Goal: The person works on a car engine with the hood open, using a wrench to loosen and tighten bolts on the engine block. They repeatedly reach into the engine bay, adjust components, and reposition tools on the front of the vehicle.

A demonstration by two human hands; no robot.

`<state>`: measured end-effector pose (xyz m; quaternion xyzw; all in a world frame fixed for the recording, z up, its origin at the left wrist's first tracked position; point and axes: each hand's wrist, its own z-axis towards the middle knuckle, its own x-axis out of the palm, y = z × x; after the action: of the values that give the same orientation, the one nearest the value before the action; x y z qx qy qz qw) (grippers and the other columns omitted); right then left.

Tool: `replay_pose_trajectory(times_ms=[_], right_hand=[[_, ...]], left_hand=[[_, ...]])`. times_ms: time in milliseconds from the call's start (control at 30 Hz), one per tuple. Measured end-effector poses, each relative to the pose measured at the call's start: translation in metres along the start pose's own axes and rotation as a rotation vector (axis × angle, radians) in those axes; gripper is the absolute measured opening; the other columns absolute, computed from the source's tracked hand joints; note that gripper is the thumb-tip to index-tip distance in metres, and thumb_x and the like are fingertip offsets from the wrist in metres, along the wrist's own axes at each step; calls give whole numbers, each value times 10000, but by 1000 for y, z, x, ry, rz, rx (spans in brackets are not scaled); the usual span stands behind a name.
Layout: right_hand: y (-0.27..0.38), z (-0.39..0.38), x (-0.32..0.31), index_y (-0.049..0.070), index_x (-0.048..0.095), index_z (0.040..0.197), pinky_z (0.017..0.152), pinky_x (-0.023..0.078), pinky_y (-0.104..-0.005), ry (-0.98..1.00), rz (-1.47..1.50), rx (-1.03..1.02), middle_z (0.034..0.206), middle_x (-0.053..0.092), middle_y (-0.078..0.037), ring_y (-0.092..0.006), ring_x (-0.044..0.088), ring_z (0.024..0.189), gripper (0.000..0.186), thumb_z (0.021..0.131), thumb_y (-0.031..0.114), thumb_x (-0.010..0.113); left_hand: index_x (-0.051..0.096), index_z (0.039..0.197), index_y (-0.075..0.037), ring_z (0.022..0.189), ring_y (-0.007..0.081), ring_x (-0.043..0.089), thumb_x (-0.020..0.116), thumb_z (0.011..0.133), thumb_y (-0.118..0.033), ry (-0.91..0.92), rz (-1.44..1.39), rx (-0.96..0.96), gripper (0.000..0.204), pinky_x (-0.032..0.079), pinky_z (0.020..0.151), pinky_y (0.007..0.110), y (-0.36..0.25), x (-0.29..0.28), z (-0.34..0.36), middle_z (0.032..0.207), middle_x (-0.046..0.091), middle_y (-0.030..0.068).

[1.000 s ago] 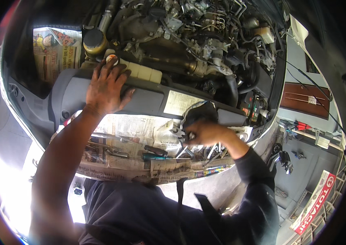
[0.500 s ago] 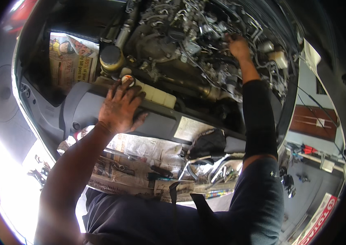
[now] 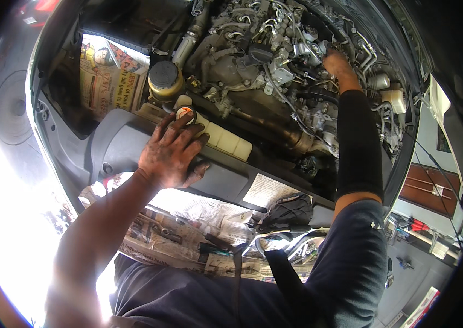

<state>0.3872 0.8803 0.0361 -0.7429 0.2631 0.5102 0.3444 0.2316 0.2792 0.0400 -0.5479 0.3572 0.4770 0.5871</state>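
Observation:
My left hand (image 3: 172, 156) rests palm down, fingers spread, on the grey plastic cover (image 3: 133, 139) along the front of the engine bay. Its fingertips reach a round cap with an orange mark (image 3: 185, 113) on a long off-white plastic tank (image 3: 223, 136). Farther off, my right hand (image 3: 342, 70) reaches deep among the metal pipes and fittings of the engine (image 3: 280, 65). Its fingers are curled at a small metal part, mostly hidden; what they grip cannot be made out.
A yellowish reservoir with a dark lid (image 3: 164, 79) stands left of the engine, beside newspaper (image 3: 108, 82). More newspaper (image 3: 209, 216) along the front edge carries tools and a black cloth-like item (image 3: 286, 213). A small off-white reservoir (image 3: 394, 101) sits right of my right arm.
The view has shifted, so the engine bay appears farther right and lower. Both hands stay at about the same places on the vehicle.

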Motion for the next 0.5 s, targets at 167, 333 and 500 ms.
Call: replay_pose_trajectory(times_ms=[167,333,500], right_hand=[[0,-13,-2,15,580,1535,1199,471,-494,-78,107,-26,1512,630,-266,-433,592,1417,592,1021,290,685],[1,-19,-1,59,599,1523,1186,487,-474,-165,231,95,1502,644,-239,-420,597,1411,614,993,329,751],[1,-23,-7,41,654,1462,1148,504,-485,-118,230,-16,1443,681,-253,-429,637,1354,614,985,401,796]], left_hand=[[704,1386,-139,1574,356,394,656,977,-583,35,10,-20,606,199,1351,606,-1,-2,1,1520,600,99],[711,1368,-135,1567,353,402,669,970,-576,-6,7,-1,595,231,1339,607,-2,-2,2,1492,612,96],[720,1342,-130,1553,354,419,683,961,-569,-42,-1,9,582,255,1327,610,-1,-1,1,1472,621,96]])
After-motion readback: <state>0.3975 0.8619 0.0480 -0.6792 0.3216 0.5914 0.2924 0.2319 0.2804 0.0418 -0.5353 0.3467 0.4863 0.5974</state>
